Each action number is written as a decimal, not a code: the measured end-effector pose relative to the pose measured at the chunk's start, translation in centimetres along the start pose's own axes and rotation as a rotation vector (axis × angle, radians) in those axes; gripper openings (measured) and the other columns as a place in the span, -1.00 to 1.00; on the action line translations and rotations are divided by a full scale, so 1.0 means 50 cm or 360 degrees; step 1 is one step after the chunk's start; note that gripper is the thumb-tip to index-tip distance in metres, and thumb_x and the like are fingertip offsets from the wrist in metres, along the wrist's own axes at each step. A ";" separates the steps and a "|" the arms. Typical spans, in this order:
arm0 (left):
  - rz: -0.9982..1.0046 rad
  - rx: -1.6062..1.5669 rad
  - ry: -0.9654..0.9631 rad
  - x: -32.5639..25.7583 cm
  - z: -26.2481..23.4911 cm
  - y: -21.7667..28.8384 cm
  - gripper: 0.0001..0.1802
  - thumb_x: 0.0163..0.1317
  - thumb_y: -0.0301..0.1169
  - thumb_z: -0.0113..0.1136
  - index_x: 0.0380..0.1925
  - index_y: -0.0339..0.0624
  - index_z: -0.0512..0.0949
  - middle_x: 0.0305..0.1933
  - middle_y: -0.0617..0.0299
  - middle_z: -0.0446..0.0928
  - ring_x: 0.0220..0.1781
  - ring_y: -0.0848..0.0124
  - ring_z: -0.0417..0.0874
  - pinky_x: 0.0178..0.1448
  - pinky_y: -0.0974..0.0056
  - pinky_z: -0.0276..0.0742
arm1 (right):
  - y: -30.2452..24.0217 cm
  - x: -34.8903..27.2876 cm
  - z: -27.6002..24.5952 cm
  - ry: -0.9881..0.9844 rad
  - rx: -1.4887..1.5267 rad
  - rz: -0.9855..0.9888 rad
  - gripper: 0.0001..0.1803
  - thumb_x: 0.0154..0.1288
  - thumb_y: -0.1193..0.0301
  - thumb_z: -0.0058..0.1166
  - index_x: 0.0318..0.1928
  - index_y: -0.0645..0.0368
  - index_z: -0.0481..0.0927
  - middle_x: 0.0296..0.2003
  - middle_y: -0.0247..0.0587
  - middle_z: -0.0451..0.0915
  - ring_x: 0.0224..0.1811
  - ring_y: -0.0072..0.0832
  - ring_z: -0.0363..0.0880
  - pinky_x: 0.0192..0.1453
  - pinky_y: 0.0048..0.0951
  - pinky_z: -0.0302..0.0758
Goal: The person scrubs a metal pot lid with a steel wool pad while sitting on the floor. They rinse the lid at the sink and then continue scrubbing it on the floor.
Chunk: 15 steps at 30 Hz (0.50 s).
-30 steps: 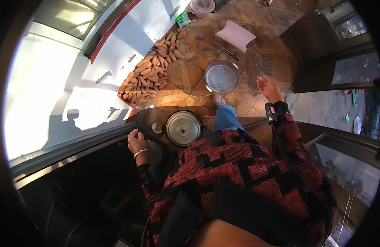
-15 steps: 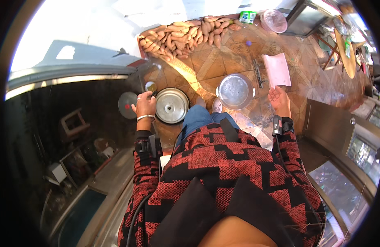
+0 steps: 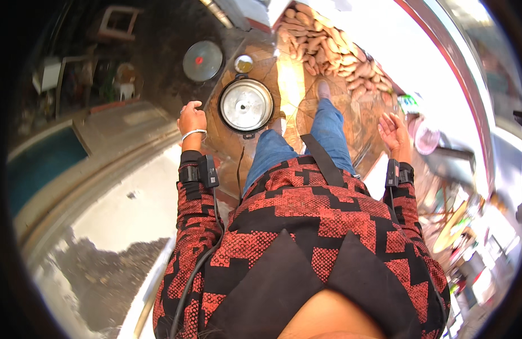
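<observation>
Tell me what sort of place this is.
Probably a household porch or entryway used for food chores, though that's a guess: long brown tubers lie heaped along a white wall, and a lidded metal pot stands on the tiled floor.

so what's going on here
A person is standing with both hands in the air, apparently holding nothing. The left hand, loosely curled, is nearest the lidded metal pot on the floor but apart from it; the right hand is open, out to the other side. Just beyond the pot is a small round container, its contents unclear, and a round disc with a red centre. Sweet potatoes lie heaped along the wall.
</observation>
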<state>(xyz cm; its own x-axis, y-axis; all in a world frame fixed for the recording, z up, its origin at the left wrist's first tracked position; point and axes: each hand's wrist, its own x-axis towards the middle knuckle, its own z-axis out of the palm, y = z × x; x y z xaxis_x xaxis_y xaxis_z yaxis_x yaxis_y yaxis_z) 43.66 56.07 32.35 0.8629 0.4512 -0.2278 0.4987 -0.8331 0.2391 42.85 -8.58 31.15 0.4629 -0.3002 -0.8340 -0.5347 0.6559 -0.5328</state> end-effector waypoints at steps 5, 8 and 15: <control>-0.0698 -0.0291 0.0210 -0.212 0.037 -0.073 -0.68 0.15 -0.37 0.13 -0.07 0.10 0.66 -0.27 0.21 0.70 -0.14 0.18 0.70 0.07 0.11 0.56 | -0.113 0.165 0.333 -0.0456 -0.0643 0.0090 -0.77 0.44 0.34 0.07 0.01 0.17 0.52 0.02 -0.03 0.67 -0.01 -0.20 0.65 0.09 -0.22 0.56; -0.1350 -0.0236 0.0090 -0.418 0.089 -0.043 -0.69 0.18 -0.27 0.18 -0.06 0.04 0.65 -0.24 0.16 0.70 -0.14 0.17 0.71 0.03 0.10 0.58 | -0.117 0.210 0.510 -0.0847 -0.1117 0.0242 -0.68 0.49 0.18 0.05 -0.01 0.18 0.51 -0.01 -0.06 0.67 0.01 -0.26 0.65 0.13 -0.30 0.57; -0.1497 -0.0260 -0.0221 -0.632 0.260 0.159 -0.62 0.18 -0.15 0.19 0.01 0.13 0.64 0.08 0.22 0.64 0.22 0.19 0.57 0.33 -0.03 0.33 | -0.097 0.288 0.614 -0.1219 -0.1542 0.0339 -0.70 0.54 0.25 -0.04 0.04 0.21 0.52 -0.01 -0.14 0.67 0.00 -0.39 0.64 0.14 -0.37 0.57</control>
<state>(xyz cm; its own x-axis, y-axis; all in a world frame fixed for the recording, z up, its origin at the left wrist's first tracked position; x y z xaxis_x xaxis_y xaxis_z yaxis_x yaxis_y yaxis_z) 19.28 31.02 29.18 0.0922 0.8608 -0.5005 0.9955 -0.0905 0.0279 73.82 5.17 26.11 0.4210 0.4416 -0.7923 -0.7984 -0.2341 -0.5547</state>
